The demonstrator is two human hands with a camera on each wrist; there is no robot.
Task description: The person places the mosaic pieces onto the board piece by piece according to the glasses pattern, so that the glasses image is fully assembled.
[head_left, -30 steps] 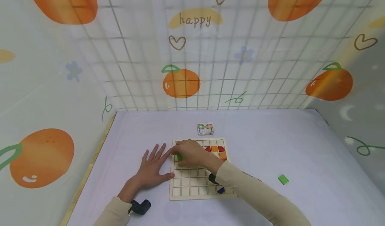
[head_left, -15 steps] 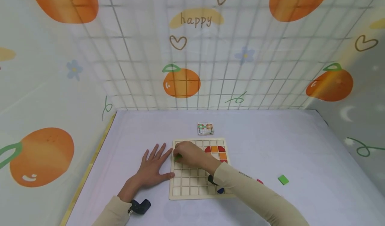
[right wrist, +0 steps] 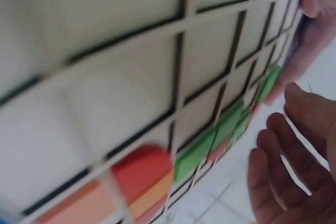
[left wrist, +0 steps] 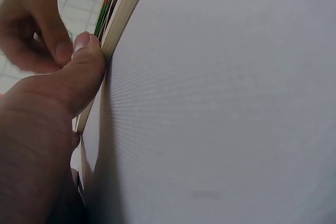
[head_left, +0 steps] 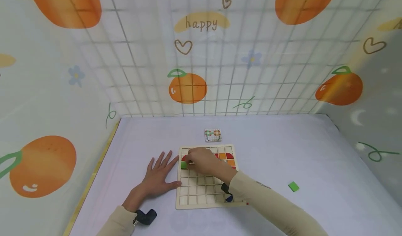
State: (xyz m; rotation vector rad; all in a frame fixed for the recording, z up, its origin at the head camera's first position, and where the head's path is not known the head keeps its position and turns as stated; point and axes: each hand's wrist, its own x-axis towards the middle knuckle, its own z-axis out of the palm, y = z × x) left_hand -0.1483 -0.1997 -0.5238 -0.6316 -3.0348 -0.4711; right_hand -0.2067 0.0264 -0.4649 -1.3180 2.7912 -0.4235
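Leaving green tile (head_left: 184,165) now filling left-col. cell toward far side of board (head_left: 193,190), R hand (head_left: 203,162) is hovering empty, fingers loosely curled, w/ L hand (head_left: 158,178) spread, touching board's left edge.

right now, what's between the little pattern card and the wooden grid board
In the head view, only a narrow bare strip of pale tabletop separates the pattern card from the grid board's far edge.

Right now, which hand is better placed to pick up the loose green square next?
Probably the right hand: it seems free, and the green square lies on its side of the board. The left hand is farther, thumb on the board's edge.
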